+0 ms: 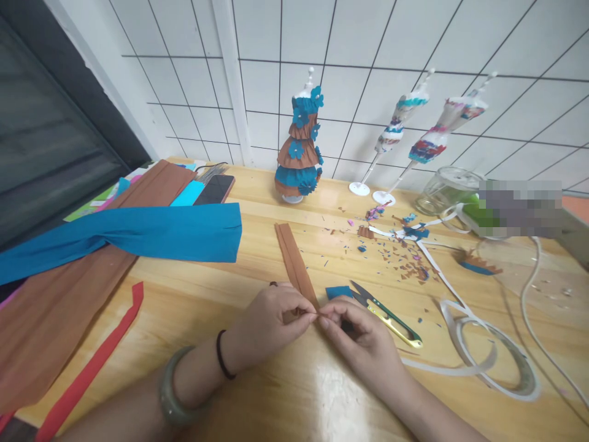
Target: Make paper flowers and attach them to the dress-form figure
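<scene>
Both hands meet at the near end of a brown crepe paper strip (294, 261), which runs away from me across the wooden table. My left hand (280, 316) pinches the strip's end between thumb and forefinger. Close against it, my right hand (356, 328) pinches the same end from the other side. Just beyond the right hand lies a small blue paper piece (338, 292), partly hidden by that hand. Thread snips (389, 316) with green and yellow handles rest to the right, blades pointing away to the left.
A mini dress form (297, 153) in a tiered brown and blue paper dress stands at the back. Two barer forms (391, 132) (439, 132) lean nearby. Blue crepe paper (184, 233) lies left, a tape roll (499, 362) right, with paper scraps (409, 264) scattered behind.
</scene>
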### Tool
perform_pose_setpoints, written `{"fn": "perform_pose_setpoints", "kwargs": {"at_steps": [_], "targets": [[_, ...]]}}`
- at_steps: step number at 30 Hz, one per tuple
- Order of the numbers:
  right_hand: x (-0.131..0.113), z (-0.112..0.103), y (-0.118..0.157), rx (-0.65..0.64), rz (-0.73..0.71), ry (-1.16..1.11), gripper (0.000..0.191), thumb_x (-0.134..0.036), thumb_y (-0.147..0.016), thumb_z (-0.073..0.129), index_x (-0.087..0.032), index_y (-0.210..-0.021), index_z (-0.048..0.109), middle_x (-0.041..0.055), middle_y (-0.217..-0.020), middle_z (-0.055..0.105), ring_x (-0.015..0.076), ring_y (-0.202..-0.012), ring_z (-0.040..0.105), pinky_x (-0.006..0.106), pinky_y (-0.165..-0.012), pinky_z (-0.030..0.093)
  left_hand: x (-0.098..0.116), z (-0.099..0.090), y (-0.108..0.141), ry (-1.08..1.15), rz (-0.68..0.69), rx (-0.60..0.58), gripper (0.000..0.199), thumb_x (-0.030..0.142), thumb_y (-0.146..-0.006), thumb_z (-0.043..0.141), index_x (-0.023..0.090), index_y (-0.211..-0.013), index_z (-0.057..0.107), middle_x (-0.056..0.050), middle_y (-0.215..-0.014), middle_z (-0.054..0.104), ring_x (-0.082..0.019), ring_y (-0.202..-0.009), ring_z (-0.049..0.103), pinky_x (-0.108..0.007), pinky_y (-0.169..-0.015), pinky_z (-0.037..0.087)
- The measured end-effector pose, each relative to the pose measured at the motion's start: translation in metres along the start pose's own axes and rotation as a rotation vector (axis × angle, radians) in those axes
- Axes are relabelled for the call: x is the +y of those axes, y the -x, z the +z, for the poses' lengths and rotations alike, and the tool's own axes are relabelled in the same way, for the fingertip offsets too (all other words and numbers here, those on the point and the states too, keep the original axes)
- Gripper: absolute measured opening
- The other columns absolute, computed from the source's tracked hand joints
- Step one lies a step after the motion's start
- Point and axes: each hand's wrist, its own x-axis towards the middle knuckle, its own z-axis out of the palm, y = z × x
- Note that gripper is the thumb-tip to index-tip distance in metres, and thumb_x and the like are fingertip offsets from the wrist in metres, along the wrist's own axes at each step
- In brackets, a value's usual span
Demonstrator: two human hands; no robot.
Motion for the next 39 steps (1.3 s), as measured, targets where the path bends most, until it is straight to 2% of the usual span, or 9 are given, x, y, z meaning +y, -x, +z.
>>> {"fn": "perform_pose_setpoints", "kwargs": {"at_steps": [8,13,18,24,31,35,39], "targets": [[0.003,-0.001,-0.001,0.015,0.016,-0.005,0.013,-0.027,-0.085,0.052,-0.02,-0.078,0.061,0.0026,-0.067,0.056,0.0142,-0.061,0.051,0.026,-0.056,0.042,-0.005,-0.002,0.0,0.01,-0.006,0.021,0.008,0.018,-0.075,0.06,0.02,-0.077,0.067,0.001,-0.069,0.067,-0.012,-0.067,0.056,-0.023,-0.065,0.042],[0.005,0.0,-0.001,0.042,-0.002,-0.05,0.01,-0.026,-0.08,0.058,-0.019,-0.088,0.06,0.0015,-0.068,0.054,0.0137,-0.06,0.051,0.026,-0.056,0.044,-0.006,-0.002,-0.001,-0.012,0.02,0.037,0.009,0.017,-0.075,0.059,0.02,-0.075,0.067,0.0,-0.07,0.068,-0.012,-0.068,0.058,-0.024,-0.066,0.042],[0.004,-0.001,-0.003,0.02,-0.032,-0.018,0.008,-0.024,-0.082,0.055,-0.02,-0.079,0.062,0.0017,-0.067,0.055,0.0145,-0.061,0.052,0.027,-0.057,0.043,-0.005,-0.002,0.0,-0.045,0.076,0.032,0.011,0.018,-0.078,0.057,0.02,-0.073,0.067,0.0,-0.072,0.069,-0.013,-0.069,0.059,-0.025,-0.067,0.042],[0.008,0.0,-0.003,0.036,-0.039,-0.018,0.01,-0.027,-0.081,0.056,-0.02,-0.08,0.063,0.004,-0.072,0.06,0.0161,-0.064,0.056,0.028,-0.057,0.046,-0.008,-0.004,0.001,-0.055,0.081,0.032,0.011,0.019,-0.079,0.056,0.021,-0.078,0.068,0.001,-0.074,0.07,-0.012,-0.07,0.061,-0.024,-0.07,0.042],[0.011,0.001,-0.003,0.034,-0.043,-0.038,0.013,-0.029,-0.083,0.055,-0.019,-0.084,0.064,0.0064,-0.078,0.063,0.016,-0.067,0.058,0.028,-0.059,0.048,-0.011,-0.002,0.0,0.037,-0.005,0.063,0.011,0.024,-0.074,0.061,0.018,-0.082,0.065,-0.001,-0.074,0.066,-0.011,-0.068,0.058,-0.02,-0.063,0.045],[0.006,0.001,-0.003,0.04,-0.062,-0.026,0.013,-0.027,-0.082,0.056,-0.019,-0.083,0.066,0.0064,-0.078,0.063,0.0167,-0.071,0.058,0.03,-0.064,0.047,-0.008,-0.002,0.0,0.019,-0.007,0.034,0.008,0.025,-0.074,0.061,0.017,-0.073,0.065,0.0,-0.068,0.064,-0.011,-0.066,0.055,-0.021,-0.062,0.043],[0.004,0.002,-0.003,0.051,-0.046,-0.021,0.013,-0.028,-0.082,0.056,-0.018,-0.081,0.065,0.0049,-0.074,0.06,0.0152,-0.065,0.055,0.028,-0.059,0.045,-0.005,-0.004,-0.001,-0.022,-0.01,0.031,0.008,0.021,-0.074,0.06,0.017,-0.069,0.064,0.0,-0.066,0.063,-0.012,-0.066,0.055,-0.022,-0.063,0.042]]}}
